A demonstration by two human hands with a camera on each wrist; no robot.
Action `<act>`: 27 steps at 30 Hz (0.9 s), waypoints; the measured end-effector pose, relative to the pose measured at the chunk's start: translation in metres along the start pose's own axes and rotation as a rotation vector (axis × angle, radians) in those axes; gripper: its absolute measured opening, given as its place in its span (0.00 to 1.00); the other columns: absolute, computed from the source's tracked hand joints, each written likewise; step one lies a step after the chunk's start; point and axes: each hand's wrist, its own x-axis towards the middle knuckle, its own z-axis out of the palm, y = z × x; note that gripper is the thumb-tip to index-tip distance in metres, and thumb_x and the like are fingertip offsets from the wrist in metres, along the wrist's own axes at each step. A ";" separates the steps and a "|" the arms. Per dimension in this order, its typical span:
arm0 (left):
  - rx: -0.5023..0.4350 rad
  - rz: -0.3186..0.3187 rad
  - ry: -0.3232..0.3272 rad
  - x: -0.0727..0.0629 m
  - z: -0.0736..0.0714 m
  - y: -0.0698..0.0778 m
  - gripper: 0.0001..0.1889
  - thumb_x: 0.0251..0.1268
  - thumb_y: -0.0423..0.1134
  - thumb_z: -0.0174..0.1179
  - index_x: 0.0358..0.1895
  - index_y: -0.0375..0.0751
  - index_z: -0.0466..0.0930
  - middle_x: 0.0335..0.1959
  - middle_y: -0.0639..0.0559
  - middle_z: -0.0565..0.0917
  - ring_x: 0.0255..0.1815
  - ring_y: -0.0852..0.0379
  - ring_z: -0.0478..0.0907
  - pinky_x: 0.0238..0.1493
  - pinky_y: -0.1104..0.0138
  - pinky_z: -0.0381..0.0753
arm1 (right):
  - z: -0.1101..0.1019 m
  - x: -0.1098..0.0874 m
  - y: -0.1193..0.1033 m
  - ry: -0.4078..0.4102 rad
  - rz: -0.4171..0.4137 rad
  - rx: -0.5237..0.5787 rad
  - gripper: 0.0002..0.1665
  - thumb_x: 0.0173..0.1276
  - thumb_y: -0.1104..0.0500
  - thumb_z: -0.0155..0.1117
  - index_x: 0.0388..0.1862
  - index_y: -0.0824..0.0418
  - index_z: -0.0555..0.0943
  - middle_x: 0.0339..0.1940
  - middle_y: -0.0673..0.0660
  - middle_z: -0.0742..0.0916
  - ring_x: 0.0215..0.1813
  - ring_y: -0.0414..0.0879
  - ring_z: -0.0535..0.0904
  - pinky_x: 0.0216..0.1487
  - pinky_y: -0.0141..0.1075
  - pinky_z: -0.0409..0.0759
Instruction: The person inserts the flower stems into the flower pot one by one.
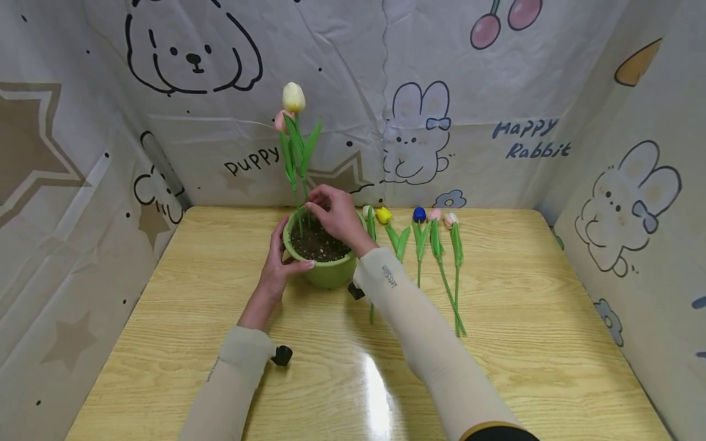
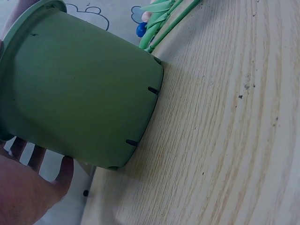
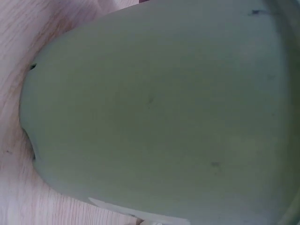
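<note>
One cream-white artificial tulip (image 1: 294, 97) rises above the round green plastic pot (image 1: 329, 274) in the head view, your right hand (image 1: 335, 214) pinching it low, your left hand (image 1: 279, 260) gripping the pot! Left wrist: blue artificial tulip (image 2: 141, 30) beyond the pot. Right wrist: pot nearly everywhere.

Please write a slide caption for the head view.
Left hand holds green flowerpot; right hand beside white tulip and pink tulip standing in soil.
</note>
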 end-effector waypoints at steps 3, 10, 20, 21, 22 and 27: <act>-0.002 0.000 0.002 0.000 0.000 0.000 0.57 0.58 0.35 0.71 0.85 0.66 0.43 0.85 0.58 0.49 0.85 0.51 0.45 0.82 0.44 0.49 | 0.000 0.000 -0.001 -0.005 0.011 -0.012 0.10 0.77 0.58 0.65 0.50 0.63 0.83 0.43 0.57 0.90 0.42 0.47 0.87 0.43 0.35 0.84; -0.001 -0.002 0.000 -0.001 0.001 0.000 0.56 0.58 0.36 0.70 0.84 0.66 0.42 0.85 0.59 0.48 0.85 0.52 0.45 0.82 0.44 0.49 | 0.001 0.000 -0.001 -0.016 0.011 -0.014 0.08 0.77 0.59 0.65 0.49 0.63 0.83 0.41 0.58 0.89 0.39 0.47 0.87 0.41 0.35 0.84; -0.002 0.003 0.003 -0.001 0.000 0.000 0.57 0.58 0.36 0.70 0.85 0.61 0.41 0.85 0.58 0.49 0.85 0.51 0.45 0.82 0.43 0.49 | 0.002 -0.001 -0.001 -0.043 0.031 -0.044 0.07 0.76 0.59 0.65 0.48 0.61 0.83 0.42 0.57 0.89 0.39 0.46 0.87 0.42 0.34 0.85; -0.002 0.004 0.003 -0.001 0.000 0.000 0.57 0.58 0.36 0.70 0.85 0.61 0.41 0.85 0.58 0.49 0.85 0.51 0.45 0.82 0.43 0.49 | 0.001 -0.001 -0.002 -0.044 0.032 -0.043 0.07 0.77 0.59 0.65 0.48 0.61 0.83 0.42 0.57 0.89 0.39 0.46 0.87 0.42 0.34 0.85; -0.002 0.003 0.002 -0.001 0.000 0.000 0.57 0.58 0.36 0.70 0.85 0.61 0.41 0.85 0.58 0.49 0.85 0.52 0.45 0.82 0.43 0.49 | 0.001 -0.001 -0.002 -0.045 0.035 -0.043 0.07 0.77 0.59 0.65 0.48 0.61 0.83 0.42 0.57 0.89 0.39 0.46 0.87 0.42 0.34 0.85; 0.005 -0.009 0.001 -0.001 0.000 0.000 0.57 0.59 0.38 0.71 0.85 0.64 0.42 0.85 0.59 0.49 0.85 0.52 0.44 0.82 0.44 0.50 | 0.001 0.000 -0.003 -0.056 0.043 -0.047 0.08 0.77 0.59 0.64 0.48 0.62 0.82 0.43 0.58 0.89 0.41 0.47 0.87 0.44 0.35 0.86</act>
